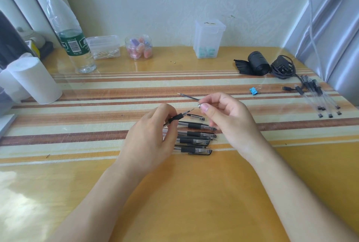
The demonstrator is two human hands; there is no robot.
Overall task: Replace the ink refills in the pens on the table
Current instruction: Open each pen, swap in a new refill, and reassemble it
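Left hand (149,134) grips an open pen barrel (175,118) above the pen pile (194,138); right hand (223,114) pinches its tip cone (199,106) and a refill (189,96). Pile apparently pending.

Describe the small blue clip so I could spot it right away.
Start at the black roll standing near the table's far right end. Come toward the person, onto the striped cloth. The blue binder clip lies there alone, the only bright blue thing, left of the clear pens.
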